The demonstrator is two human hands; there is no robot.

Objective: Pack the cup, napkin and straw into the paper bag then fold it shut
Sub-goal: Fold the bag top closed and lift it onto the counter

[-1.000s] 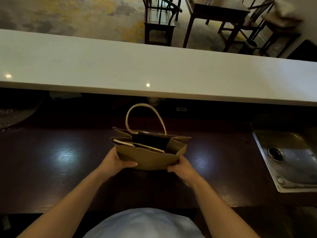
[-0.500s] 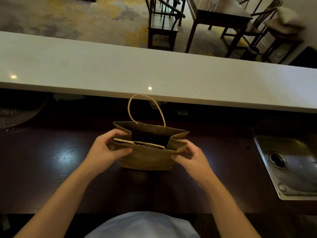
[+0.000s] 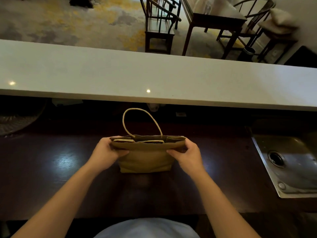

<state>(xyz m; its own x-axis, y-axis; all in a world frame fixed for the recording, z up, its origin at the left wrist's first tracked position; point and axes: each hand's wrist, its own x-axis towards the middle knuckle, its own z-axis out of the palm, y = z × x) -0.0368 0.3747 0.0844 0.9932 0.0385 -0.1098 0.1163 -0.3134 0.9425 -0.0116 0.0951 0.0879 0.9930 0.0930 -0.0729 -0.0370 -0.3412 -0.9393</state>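
Note:
A brown paper bag (image 3: 145,160) stands upright on the dark wooden counter (image 3: 51,169), its far rope handle (image 3: 135,112) arching up. My left hand (image 3: 107,152) pinches the bag's top left corner and my right hand (image 3: 187,154) pinches the top right corner. The mouth is pressed nearly flat, and the near handle lies folded down inside the opening. Cup, napkin and straw are hidden from view.
A raised white bar top (image 3: 154,79) runs across just behind the bag. A steel sink (image 3: 291,162) is set into the counter at the right. Dark chairs (image 3: 159,23) and a table (image 3: 214,18) stand on the carpet beyond.
Both hands rose from the bag's lower sides to its top corners. The open mouth has been pulled wide and flattened almost closed.

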